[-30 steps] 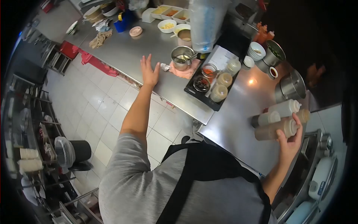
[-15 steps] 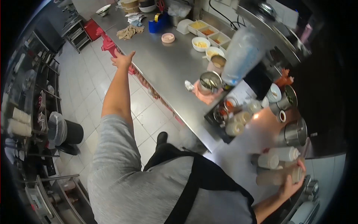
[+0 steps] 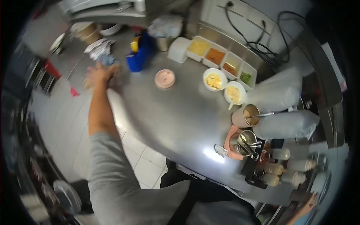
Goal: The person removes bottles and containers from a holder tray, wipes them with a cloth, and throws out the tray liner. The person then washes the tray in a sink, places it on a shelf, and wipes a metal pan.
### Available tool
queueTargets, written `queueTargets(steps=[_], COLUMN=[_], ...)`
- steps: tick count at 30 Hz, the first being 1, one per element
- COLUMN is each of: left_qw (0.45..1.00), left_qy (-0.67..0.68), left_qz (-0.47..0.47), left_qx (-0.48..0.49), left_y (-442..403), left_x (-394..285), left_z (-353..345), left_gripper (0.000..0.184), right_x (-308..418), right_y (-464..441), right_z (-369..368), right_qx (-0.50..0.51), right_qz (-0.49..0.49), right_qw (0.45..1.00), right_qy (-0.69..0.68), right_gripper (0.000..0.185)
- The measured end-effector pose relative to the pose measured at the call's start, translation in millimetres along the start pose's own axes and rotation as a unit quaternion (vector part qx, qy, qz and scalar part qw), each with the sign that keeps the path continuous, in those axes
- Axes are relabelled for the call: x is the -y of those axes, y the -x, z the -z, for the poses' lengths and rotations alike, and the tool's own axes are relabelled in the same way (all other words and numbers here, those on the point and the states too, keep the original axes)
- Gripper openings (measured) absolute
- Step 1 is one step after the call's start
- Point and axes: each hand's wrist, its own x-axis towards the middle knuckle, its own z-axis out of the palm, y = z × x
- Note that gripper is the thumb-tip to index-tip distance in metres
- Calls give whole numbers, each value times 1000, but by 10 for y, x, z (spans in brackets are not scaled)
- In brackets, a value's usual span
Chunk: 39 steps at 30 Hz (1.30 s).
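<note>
My left hand (image 3: pixel 98 77) lies over the beige cloth (image 3: pixel 114 71) at the counter's left end, its fingers blurred but spread. A crumpled blue-and-white cloth (image 3: pixel 107 59) is just beyond it. Low at the right edge, my right hand (image 3: pixel 309 204) is small and blurred, so its grip cannot be made out. Several squeeze bottles (image 3: pixel 294 178) stand above it, apart from the hand.
On the steel counter (image 3: pixel 176 116) are a blue tape dispenser (image 3: pixel 135 60), pink lids (image 3: pixel 164 78), white ingredient tubs (image 3: pixel 215 56), two bowls, a metal pot with utensils (image 3: pixel 245 143) and plastic cup sleeves (image 3: pixel 285 125). Cables hang on the wall behind.
The view has swung left. My left hand has moved from beside the counter's front edge onto the beige cloth. My right hand has come away from the squeeze bottle it was holding.
</note>
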Motion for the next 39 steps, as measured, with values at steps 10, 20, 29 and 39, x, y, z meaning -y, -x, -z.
queueTargets(steps=[10,20,29,39], left_qw=[981,872,893,658], left_qy=[-38,242,169,524], left_qz=[-175,-417,-411,-426], left_qx=[-78,81,-79,334], left_y=[-581,3445,3404,4757], left_x=[119,-421,-132,-691], left_z=[-926,-337,-513,954], left_gripper=[58,45,42,25], right_x=[327,378,-351,-609], right_y=[617,887,1112,869], right_z=[451,636,1217,1198], right_qx=[17,16,118,29], right_qz=[17,13,38,-63], right_qw=[998,998,972,898], right_qy=[64,-63,-200,-434], right_gripper=[45,38,40,25])
